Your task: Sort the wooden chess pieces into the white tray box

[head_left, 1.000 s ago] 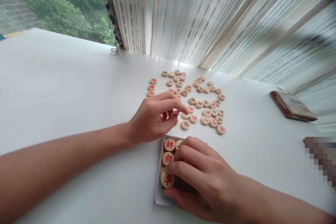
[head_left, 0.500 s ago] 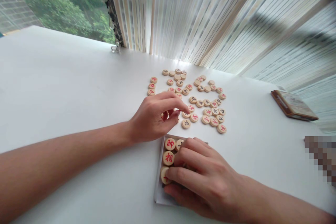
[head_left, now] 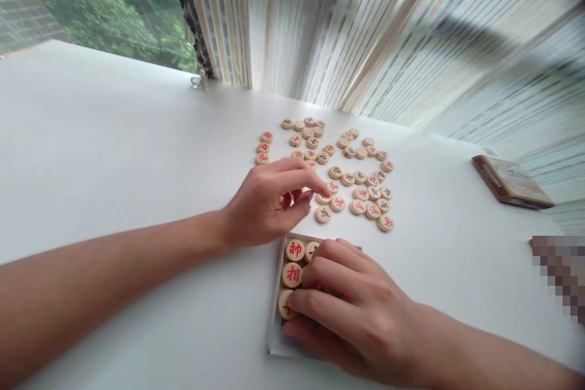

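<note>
The small shallow box (head_left: 273,335) sits near the front edge of the tabletop (head_left: 114,152), roughly at its middle, with round wooden pieces lined up inside. The top piece (head_left: 295,250) and the second piece (head_left: 291,275) show their red characters plainly. The third piece (head_left: 284,303) is now mostly covered. A second ago its red mark was in full view, and since then the forefinger has slid over it and the piece has drawn a little deeper into the row. To my eye it looks pressed into place rather than lifted.

The right hand (head_left: 351,304) is bent over the box. Its forefinger lies on that third piece, its thumb sits just below at the box's near end, and the two pinch the piece loosely. The other fingers hide the rest of the box.

The left hand (head_left: 265,204) has hardly stirred. It is curled just beyond the box with thumb and forefinger drawn together beside a loose piece (head_left: 323,198). I cannot tell whether it holds anything.

Further back, the scattered pieces (head_left: 347,180) lie spread toward the far edge. A flat brown case (head_left: 509,181) rests well apart by the right edge, under the striped curtain (head_left: 388,30).
</note>
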Demonstrator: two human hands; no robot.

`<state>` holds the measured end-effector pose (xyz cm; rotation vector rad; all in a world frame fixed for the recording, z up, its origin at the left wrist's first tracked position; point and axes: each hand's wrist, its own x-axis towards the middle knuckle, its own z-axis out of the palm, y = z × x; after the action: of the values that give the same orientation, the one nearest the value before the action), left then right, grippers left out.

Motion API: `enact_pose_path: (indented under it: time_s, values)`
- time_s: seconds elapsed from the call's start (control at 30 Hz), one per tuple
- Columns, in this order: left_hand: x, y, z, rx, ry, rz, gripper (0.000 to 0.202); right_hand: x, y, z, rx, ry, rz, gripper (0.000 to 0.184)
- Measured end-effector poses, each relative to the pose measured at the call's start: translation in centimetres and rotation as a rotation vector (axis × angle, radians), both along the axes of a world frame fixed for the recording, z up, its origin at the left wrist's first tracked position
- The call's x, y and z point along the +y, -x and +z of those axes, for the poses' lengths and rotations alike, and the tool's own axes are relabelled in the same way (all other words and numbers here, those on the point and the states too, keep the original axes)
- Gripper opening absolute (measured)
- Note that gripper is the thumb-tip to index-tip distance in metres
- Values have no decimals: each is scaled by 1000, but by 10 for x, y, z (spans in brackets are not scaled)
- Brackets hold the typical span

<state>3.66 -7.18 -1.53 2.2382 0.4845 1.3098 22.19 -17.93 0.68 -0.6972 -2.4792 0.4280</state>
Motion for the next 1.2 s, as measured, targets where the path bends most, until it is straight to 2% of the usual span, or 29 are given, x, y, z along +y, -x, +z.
enact_pose_path:
  time_s: [0.17,0.37,0.43,0.5,0.63,0.73,0.93,1.2]
  values:
    - [0,0,0,11,8,16,27,-1,0,2,4,6,10,11]
    - [0,1,0,3,5,12,26,11,-13,22,85,-27,-75,6]
    - [0,1,1,11,6,23,25,23,-23,25,151,-80,-158,3]
    - [-1,1,2,20,8,39,24,39,-36,21,247,-84,-285,4]
    - [1,3,4,32,-17,93,22,72,-62,-3,437,-11,-655,16]
    - [8,7,6,50,-70,160,21,89,-75,-19,500,19,-778,22]
    - [28,15,3,84,-29,302,19,95,-78,-30,441,9,-788,21]
    - [26,12,1,169,-40,243,19,90,-70,-28,378,-23,-746,21]
